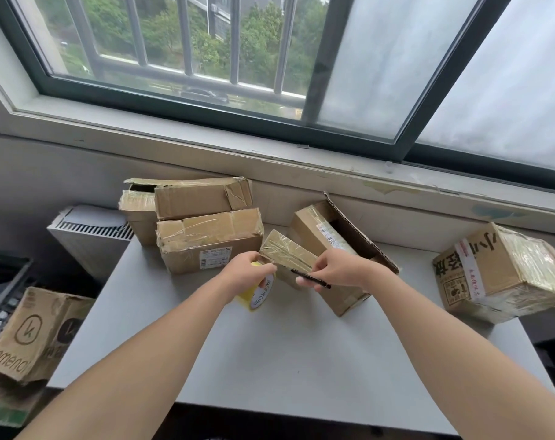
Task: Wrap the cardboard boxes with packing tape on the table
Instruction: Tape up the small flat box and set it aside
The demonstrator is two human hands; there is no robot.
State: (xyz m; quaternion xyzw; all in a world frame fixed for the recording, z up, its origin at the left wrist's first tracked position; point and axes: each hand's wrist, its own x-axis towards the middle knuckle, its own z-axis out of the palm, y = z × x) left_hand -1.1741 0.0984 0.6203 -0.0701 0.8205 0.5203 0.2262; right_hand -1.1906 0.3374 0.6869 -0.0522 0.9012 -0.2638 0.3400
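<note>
Just left of small taped box (287,254): left hand (249,269) curled round yellow tape roll (259,296). Just right of box: right hand (338,269) pinching thin black tool (311,278). Box on table (301,360), between hands. Probably light, stiff, slick where taped; best gripped at bare cardboard corners.

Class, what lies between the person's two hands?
In the head view, a small tape-wrapped box lies between the left hand, on the tape roll, and the right hand, holding a black pen-like tool.

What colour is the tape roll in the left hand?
Yellow tape roll, white printed core, seen in the head view.
</note>
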